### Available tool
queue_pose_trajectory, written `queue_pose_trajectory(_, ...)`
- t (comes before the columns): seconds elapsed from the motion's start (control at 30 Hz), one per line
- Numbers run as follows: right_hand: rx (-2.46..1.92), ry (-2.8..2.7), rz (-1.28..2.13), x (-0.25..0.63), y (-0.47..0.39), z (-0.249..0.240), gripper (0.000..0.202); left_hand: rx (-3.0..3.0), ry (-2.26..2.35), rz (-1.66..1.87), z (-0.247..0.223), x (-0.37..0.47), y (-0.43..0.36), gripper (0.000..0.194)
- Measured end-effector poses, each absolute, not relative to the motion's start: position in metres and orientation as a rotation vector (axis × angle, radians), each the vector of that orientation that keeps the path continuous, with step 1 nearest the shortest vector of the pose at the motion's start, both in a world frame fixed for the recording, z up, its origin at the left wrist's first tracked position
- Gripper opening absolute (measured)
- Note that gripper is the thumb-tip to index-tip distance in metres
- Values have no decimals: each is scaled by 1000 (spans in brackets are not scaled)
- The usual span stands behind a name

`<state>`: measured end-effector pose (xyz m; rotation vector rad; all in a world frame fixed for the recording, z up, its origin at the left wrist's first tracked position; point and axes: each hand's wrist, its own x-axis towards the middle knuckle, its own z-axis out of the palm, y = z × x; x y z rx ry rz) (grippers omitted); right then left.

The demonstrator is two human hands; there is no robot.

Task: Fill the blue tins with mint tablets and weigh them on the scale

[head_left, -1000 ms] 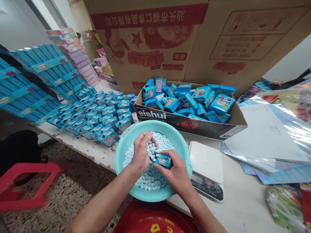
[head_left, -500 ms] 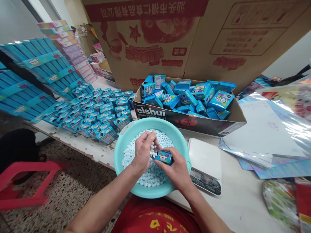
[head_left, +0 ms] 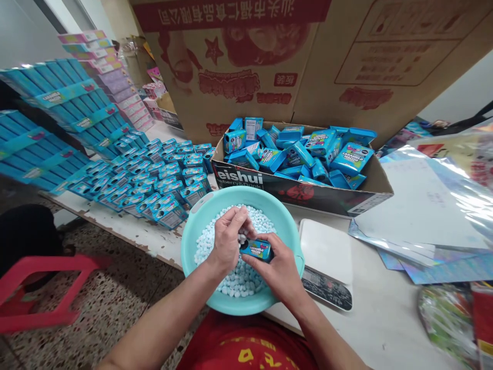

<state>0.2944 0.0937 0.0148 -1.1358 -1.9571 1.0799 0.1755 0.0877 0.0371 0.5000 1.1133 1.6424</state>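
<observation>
Both hands are over a turquoise basin [head_left: 189,226] holding many small pale blue-white candies [head_left: 241,282]. My right hand [head_left: 279,262] grips a small blue candy box [head_left: 257,250], tilted on its side with its open hole facing left. Cupped at that opening, my left hand [head_left: 230,236] is closed around a few candies [head_left: 242,238], partly hidden by its fingers. Beside the basin on the right lies a white kitchen scale [head_left: 325,252]. Behind it, a cardboard tray [head_left: 308,199] is heaped with more blue boxes [head_left: 296,154].
Rows of upright blue boxes [head_left: 154,177] stand left of the basin, near stacked display cartons [head_left: 69,97]. A big brown carton [head_left: 308,97] rises at the back. Glossy sheets [head_left: 423,205] cover the table's right side. A red stool [head_left: 46,293] stands at lower left.
Fewer candies show between my left hand and the box opening than half a second ago. The box has shifted very slightly left; both hands stay almost in place.
</observation>
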Motion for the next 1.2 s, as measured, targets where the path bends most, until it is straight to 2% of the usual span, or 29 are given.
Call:
queue_pose_trajectory(0.13, -1127, -1957, 1164, 301, 94, 20, 28, 501, 1101, 1646, 37, 163, 89, 31)
queue_pose_trajectory(0.23, -1132, -1882, 1139, 316, 92, 28, 30, 727, 1367, 1547, 24, 136, 87, 31)
queue_pose_trajectory(0.3, -1134, -1825, 1087, 324, 93, 32, 32, 1080, 1628, 1213, 10, 119, 83, 29)
queue_pose_trajectory(0.37, -1123, -1809, 1059, 328, 95, 34, 33, 1428, 1782, 726, -4, 111, 75, 28)
queue_pose_trajectory(0.43, -1098, -1802, 1044, 327, 97, 35, 33, 1648, 1802, 310, -14, 115, 65, 39)
queue_pose_trajectory(0.5, -1081, -1763, 1026, 322, 99, 33, 33, 1784, 1735, 64, -17, 126, 56, 50)
queue_pose_trajectory(0.57, -1074, -1724, 1039, 315, 99, 31, 33, 1872, 1660, -10, -17, 138, 49, 53)
queue_pose_trajectory(0.77, -1137, -1757, 1120, 308, 102, 21, 31, 1808, 1623, 176, -24, 143, 49, 29)
queue_pose_trajectory(0.9, -1201, -1743, 1129, 312, 104, 20, 34, 1480, 1736, 611, -20, 130, 61, 11)
queue_pose_trajectory(1.03, -1203, -1785, 1095, 312, 104, 17, 31, 868, 1621, 1061, 3, 128, 72, 15)
queue_pose_trajectory(1.2, -1153, -1898, 1079, 302, 98, 12, 29, 382, 1182, 1533, 30, 145, 85, 22)
